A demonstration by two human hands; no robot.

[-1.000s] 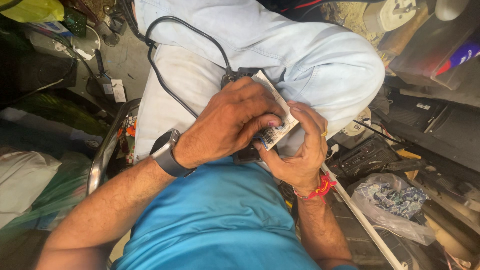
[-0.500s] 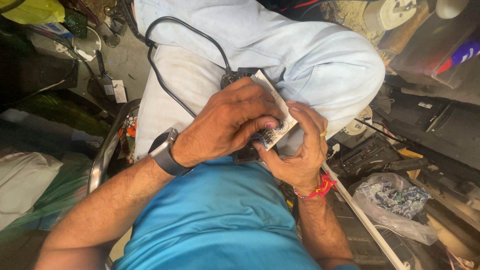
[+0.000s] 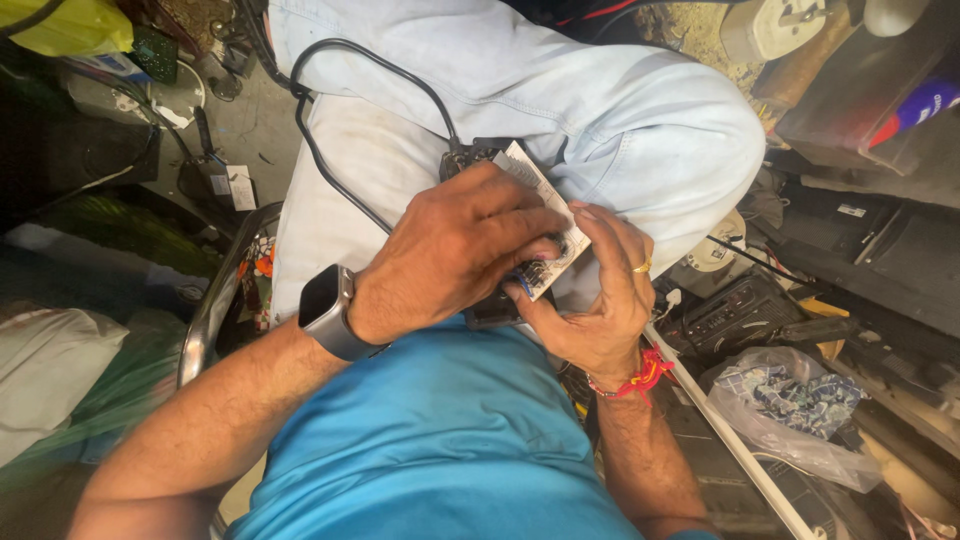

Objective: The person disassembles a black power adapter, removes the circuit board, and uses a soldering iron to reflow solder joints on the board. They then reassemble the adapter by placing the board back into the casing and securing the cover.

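Two hands meet over a small circuit board (image 3: 545, 225) held above the person's lap, against pale blue trousers (image 3: 560, 90). From the left, a forearm wearing a dark wristwatch (image 3: 328, 310) leads to the left hand (image 3: 450, 255), its fingers curled down over the board's top face, gripping it. A black cable (image 3: 340, 130) loops across the trousers to a dark part just behind the board. The right hand (image 3: 600, 295), with a gold ring (image 3: 642, 267) and red wrist thread (image 3: 640, 375), cradles the board's lower right edge, thumb pressed beneath. A white rod (image 3: 730, 440) slants away at right.
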